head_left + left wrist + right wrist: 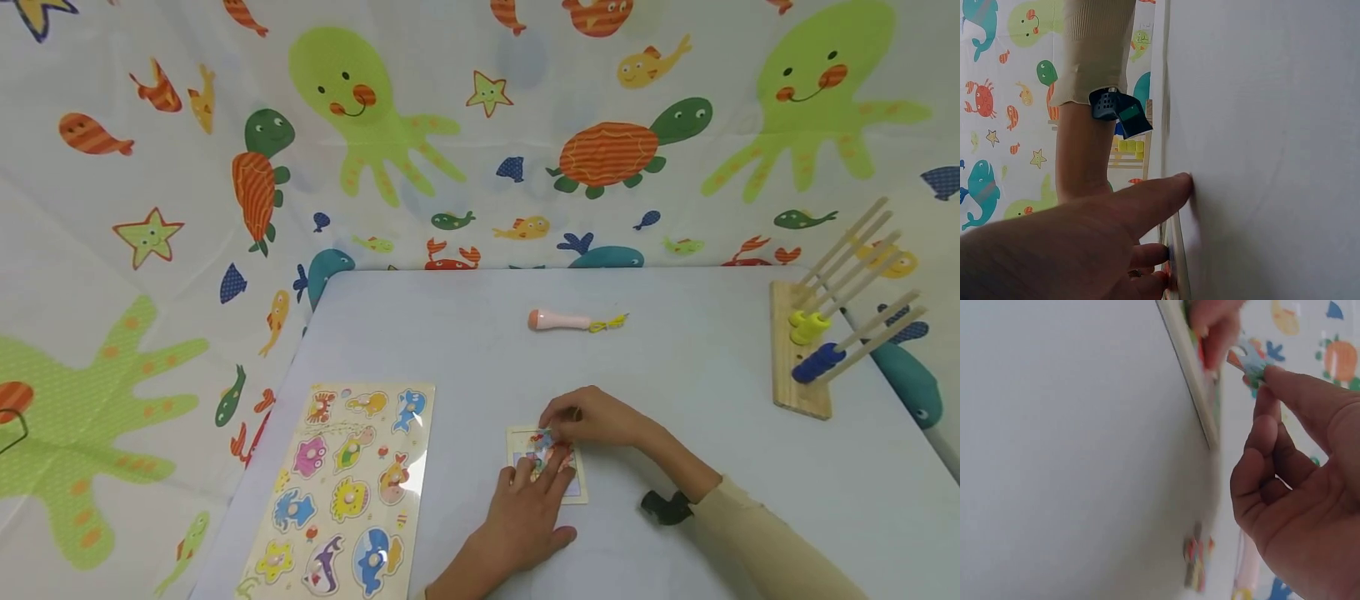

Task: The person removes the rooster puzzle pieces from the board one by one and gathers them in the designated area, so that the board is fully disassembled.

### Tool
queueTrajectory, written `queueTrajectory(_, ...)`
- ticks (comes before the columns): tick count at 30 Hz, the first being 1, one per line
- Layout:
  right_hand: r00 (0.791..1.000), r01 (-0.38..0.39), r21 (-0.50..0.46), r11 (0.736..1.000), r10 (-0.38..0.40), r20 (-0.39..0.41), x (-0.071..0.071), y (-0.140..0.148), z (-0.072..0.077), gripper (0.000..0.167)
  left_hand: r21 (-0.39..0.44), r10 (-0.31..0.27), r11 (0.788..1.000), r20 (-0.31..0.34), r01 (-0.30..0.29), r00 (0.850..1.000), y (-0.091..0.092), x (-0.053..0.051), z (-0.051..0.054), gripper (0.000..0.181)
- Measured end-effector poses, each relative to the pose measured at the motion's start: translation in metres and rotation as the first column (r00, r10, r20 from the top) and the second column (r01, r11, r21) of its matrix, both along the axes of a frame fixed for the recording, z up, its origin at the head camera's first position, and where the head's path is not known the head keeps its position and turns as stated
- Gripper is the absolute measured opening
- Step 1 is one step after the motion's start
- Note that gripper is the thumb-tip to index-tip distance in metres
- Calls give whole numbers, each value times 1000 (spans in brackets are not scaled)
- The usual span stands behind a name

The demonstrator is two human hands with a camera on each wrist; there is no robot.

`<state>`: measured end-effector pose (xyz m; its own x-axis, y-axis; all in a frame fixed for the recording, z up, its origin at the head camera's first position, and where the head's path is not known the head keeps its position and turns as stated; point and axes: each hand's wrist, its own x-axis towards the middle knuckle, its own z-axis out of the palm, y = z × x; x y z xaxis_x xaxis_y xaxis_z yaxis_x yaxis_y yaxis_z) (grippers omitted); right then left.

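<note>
A small framed jigsaw board (574,492) lies on the table in front of the person, its edge seen side-on as a pale strip (1192,381) in the right wrist view. The left hand (527,515) rests over its lower part with spread fingers on the picture. Above the board's top edge, the right hand (596,417) pinches a small light-blue jigsaw piece (1252,362) between thumb and index finger, tilted off the board. In the left wrist view the left hand (1097,231) hides most of the board.
To the left lies a peg puzzle board (337,467) with sea animals. A pink microphone-like toy (558,320) is farther back; a wooden rod stand (801,350) with rings is at right. In the right wrist view, a loose blurred piece (1196,559) lies beyond the frame.
</note>
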<state>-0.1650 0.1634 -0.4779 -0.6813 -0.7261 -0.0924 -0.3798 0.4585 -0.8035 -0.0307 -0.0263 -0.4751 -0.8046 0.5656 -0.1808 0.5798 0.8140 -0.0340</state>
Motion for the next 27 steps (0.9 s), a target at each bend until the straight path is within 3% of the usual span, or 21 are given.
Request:
queueTrajectory(8, 988, 140, 17, 990, -140, 60, -10, 58, 20, 7, 10, 10, 1000, 17, -11, 1000, 1, -1, -2, 78)
queueTrajectory(16, 970, 208, 88, 974, -217, 110, -12, 121, 12, 6, 22, 15, 1000, 36, -16, 999, 0, 0, -5, 79)
queueTrajectory(21, 959, 236, 130, 963, -253, 131, -11, 131, 4, 5, 41, 11, 999, 16, -12, 1000, 0, 0, -8, 79)
queueTrajectory(27, 964, 245, 128, 961, -256, 79, -11, 130, 1, 5, 47, 13, 999, 18, -13, 1000, 0, -1, -8, 78)
